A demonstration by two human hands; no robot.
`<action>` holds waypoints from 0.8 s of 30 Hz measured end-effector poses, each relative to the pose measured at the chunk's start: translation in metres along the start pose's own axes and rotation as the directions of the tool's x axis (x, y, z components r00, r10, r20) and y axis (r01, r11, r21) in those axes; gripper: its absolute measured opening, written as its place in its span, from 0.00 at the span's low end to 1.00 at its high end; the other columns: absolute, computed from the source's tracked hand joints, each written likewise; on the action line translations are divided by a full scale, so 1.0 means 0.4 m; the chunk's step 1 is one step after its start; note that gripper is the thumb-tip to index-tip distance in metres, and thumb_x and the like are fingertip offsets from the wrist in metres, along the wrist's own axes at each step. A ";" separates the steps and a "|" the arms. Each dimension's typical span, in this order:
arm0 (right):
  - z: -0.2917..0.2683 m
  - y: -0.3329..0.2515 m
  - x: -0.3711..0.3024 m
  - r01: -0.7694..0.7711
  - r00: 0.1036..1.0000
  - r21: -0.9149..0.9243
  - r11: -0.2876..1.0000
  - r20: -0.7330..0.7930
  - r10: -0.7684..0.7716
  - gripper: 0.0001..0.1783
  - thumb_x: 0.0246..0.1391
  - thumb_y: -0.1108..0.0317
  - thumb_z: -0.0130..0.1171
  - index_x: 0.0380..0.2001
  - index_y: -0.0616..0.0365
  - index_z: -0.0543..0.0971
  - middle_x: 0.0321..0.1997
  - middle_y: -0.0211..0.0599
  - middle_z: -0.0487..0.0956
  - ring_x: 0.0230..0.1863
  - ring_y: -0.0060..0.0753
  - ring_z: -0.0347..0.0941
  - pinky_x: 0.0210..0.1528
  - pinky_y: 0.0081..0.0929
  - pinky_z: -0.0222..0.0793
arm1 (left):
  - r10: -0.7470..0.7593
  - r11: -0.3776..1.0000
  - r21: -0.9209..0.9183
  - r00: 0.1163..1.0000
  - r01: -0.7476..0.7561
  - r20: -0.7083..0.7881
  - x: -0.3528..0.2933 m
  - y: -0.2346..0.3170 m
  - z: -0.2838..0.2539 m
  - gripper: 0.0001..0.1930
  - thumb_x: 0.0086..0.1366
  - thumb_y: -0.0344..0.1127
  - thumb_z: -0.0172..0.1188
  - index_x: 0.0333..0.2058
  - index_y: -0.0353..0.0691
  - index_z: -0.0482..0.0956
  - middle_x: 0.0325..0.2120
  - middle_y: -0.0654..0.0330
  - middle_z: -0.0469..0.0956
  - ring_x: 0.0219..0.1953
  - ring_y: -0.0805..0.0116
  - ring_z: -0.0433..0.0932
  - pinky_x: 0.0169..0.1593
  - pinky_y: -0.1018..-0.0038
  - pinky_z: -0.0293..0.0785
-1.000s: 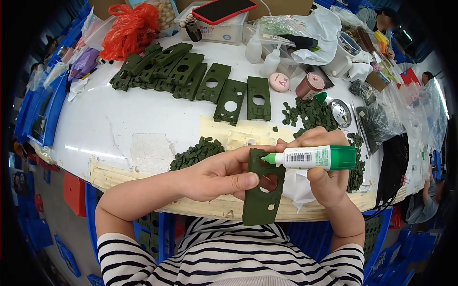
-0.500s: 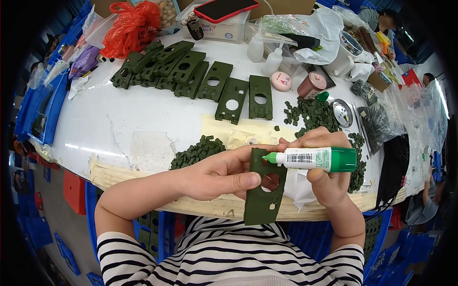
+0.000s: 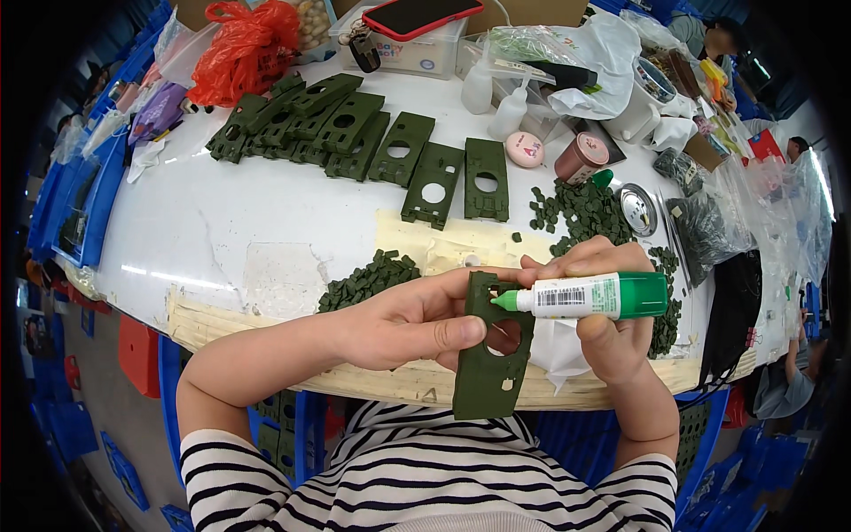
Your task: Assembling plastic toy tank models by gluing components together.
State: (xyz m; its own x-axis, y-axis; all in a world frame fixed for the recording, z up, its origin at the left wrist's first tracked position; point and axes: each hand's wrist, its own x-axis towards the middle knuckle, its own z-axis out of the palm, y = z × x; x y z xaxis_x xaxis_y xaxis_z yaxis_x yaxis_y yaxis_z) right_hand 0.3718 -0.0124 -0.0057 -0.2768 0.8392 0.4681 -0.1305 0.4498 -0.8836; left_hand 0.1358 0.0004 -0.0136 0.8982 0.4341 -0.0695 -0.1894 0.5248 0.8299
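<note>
My left hand (image 3: 409,324) grips a dark green plastic toy tank hull (image 3: 485,377) by its left edge, thumb on the top face. The hull is tilted up toward me over the table's front edge and has a round hole through it. In my right hand (image 3: 620,341) is a white glue bottle (image 3: 581,296) with a green base and a green nozzle. It lies sideways, nozzle pointing left, with the tip at the hull's upper part just above the round hole. Whether the tip touches the plastic I cannot tell.
Several more green hulls (image 3: 433,186) lie in a row at the back. Small green parts are heaped at left (image 3: 370,280) and right (image 3: 592,213). Behind stand white squeeze bottles (image 3: 509,111), a pink-brown jar (image 3: 582,158), a red bag (image 3: 244,53) and a phone (image 3: 421,16) on a clear box.
The glue bottle's tip has shifted slightly down and right across the hull, toward the round hole. My left hand keeps the same hold.
</note>
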 end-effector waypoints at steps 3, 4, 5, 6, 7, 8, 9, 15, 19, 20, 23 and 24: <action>0.004 -0.003 0.001 -0.010 1.000 0.016 1.000 -0.005 0.010 0.24 0.50 0.58 0.68 0.42 0.65 0.74 0.40 0.44 0.79 0.42 0.36 0.75 0.47 0.35 0.74 | 0.003 1.000 -0.004 1.000 -0.003 0.003 0.002 0.003 0.002 0.31 0.72 0.42 0.47 0.68 0.47 0.46 0.58 0.57 0.63 0.58 0.64 0.67 0.57 0.61 0.71; 0.006 -0.004 0.002 -0.015 1.000 0.025 1.000 -0.008 0.015 0.24 0.50 0.58 0.68 0.42 0.65 0.74 0.40 0.44 0.79 0.42 0.36 0.75 0.46 0.35 0.74 | 0.004 1.000 -0.004 1.000 -0.004 -0.001 0.002 0.002 0.002 0.31 0.72 0.42 0.47 0.68 0.46 0.46 0.58 0.57 0.63 0.58 0.65 0.67 0.57 0.61 0.71; 0.003 -0.003 0.001 -0.006 1.000 0.000 1.000 -0.002 0.006 0.24 0.49 0.59 0.68 0.42 0.65 0.74 0.40 0.44 0.79 0.42 0.36 0.75 0.46 0.34 0.73 | 0.004 1.000 -0.004 1.000 -0.004 -0.004 0.002 0.000 0.001 0.31 0.72 0.42 0.47 0.68 0.46 0.46 0.57 0.57 0.64 0.58 0.65 0.67 0.57 0.61 0.71; -0.002 0.000 0.001 0.003 1.000 -0.025 1.000 0.004 -0.003 0.24 0.49 0.59 0.69 0.42 0.65 0.74 0.40 0.44 0.80 0.42 0.36 0.75 0.46 0.34 0.73 | 0.004 1.000 -0.004 1.000 -0.004 -0.008 0.002 -0.001 0.001 0.31 0.72 0.42 0.47 0.68 0.46 0.46 0.57 0.57 0.64 0.58 0.65 0.68 0.57 0.62 0.72; -0.005 0.001 0.000 0.012 1.000 -0.050 0.999 0.010 -0.012 0.24 0.48 0.60 0.69 0.42 0.65 0.74 0.39 0.44 0.80 0.42 0.36 0.75 0.46 0.34 0.73 | 0.006 1.000 0.004 1.000 -0.006 -0.011 0.002 -0.001 0.001 0.31 0.72 0.42 0.47 0.68 0.46 0.46 0.56 0.57 0.65 0.58 0.65 0.68 0.57 0.62 0.72; -0.005 0.001 0.000 0.013 1.000 -0.048 0.999 0.011 -0.012 0.24 0.48 0.61 0.69 0.42 0.65 0.75 0.39 0.44 0.80 0.42 0.36 0.75 0.45 0.34 0.73 | 0.007 1.000 0.013 1.000 -0.007 -0.014 0.002 -0.001 0.001 0.31 0.71 0.42 0.47 0.68 0.46 0.46 0.56 0.57 0.65 0.58 0.66 0.68 0.56 0.62 0.72; -0.004 0.002 0.000 0.013 1.000 -0.046 0.999 0.011 -0.013 0.23 0.48 0.61 0.69 0.42 0.65 0.75 0.40 0.44 0.80 0.42 0.36 0.75 0.45 0.33 0.72 | 0.008 1.000 0.023 1.000 -0.008 -0.017 0.002 0.000 0.002 0.31 0.71 0.42 0.48 0.68 0.46 0.46 0.55 0.57 0.66 0.58 0.66 0.68 0.56 0.62 0.72; -0.003 -0.001 0.000 -0.001 1.000 -0.031 1.000 0.016 0.001 0.22 0.47 0.63 0.70 0.41 0.65 0.75 0.39 0.43 0.80 0.42 0.36 0.75 0.45 0.33 0.72 | -0.009 1.000 -0.009 1.000 0.008 -0.023 0.002 0.004 0.005 0.31 0.71 0.42 0.48 0.68 0.46 0.47 0.54 0.57 0.67 0.58 0.66 0.68 0.56 0.63 0.72; -0.005 -0.001 -0.004 -0.018 1.000 -0.038 0.999 0.012 0.018 0.23 0.46 0.63 0.70 0.41 0.66 0.76 0.39 0.43 0.80 0.42 0.36 0.75 0.46 0.34 0.72 | -0.001 1.000 0.012 1.000 0.001 -0.019 0.002 0.002 0.002 0.31 0.71 0.42 0.48 0.68 0.46 0.47 0.54 0.57 0.66 0.58 0.66 0.68 0.56 0.63 0.72; -0.006 -0.001 -0.003 -0.010 1.000 -0.050 0.999 0.023 0.011 0.23 0.47 0.62 0.70 0.42 0.66 0.75 0.39 0.43 0.79 0.42 0.36 0.75 0.46 0.34 0.72 | 0.002 1.000 0.017 1.000 -0.002 -0.018 0.002 0.000 0.001 0.31 0.71 0.42 0.47 0.68 0.45 0.47 0.54 0.57 0.66 0.58 0.66 0.68 0.56 0.63 0.72; -0.002 -0.002 0.000 -0.022 1.000 0.011 1.000 0.004 0.022 0.24 0.50 0.59 0.68 0.43 0.65 0.72 0.39 0.44 0.77 0.42 0.36 0.75 0.47 0.34 0.73 | 0.003 1.000 0.019 1.000 -0.003 -0.011 0.003 0.004 0.003 0.31 0.71 0.42 0.48 0.68 0.45 0.47 0.55 0.57 0.66 0.58 0.66 0.68 0.56 0.64 0.72; 0.009 -0.004 0.003 -0.046 0.998 0.099 0.994 -0.033 0.050 0.25 0.51 0.57 0.66 0.43 0.64 0.71 0.40 0.45 0.77 0.42 0.36 0.75 0.47 0.34 0.73 | 0.003 1.000 0.017 1.000 -0.003 -0.010 0.003 0.005 0.003 0.31 0.71 0.43 0.48 0.68 0.45 0.47 0.55 0.56 0.66 0.58 0.66 0.68 0.56 0.64 0.72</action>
State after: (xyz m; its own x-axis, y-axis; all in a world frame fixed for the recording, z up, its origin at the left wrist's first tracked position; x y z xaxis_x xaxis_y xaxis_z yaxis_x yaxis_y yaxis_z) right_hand 0.3682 -0.0133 -0.0038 -0.2515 0.8701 0.4238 -0.2110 0.3780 -0.9014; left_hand 0.1370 0.0011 -0.0113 0.8935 0.4432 -0.0727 -0.1853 0.5113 0.8392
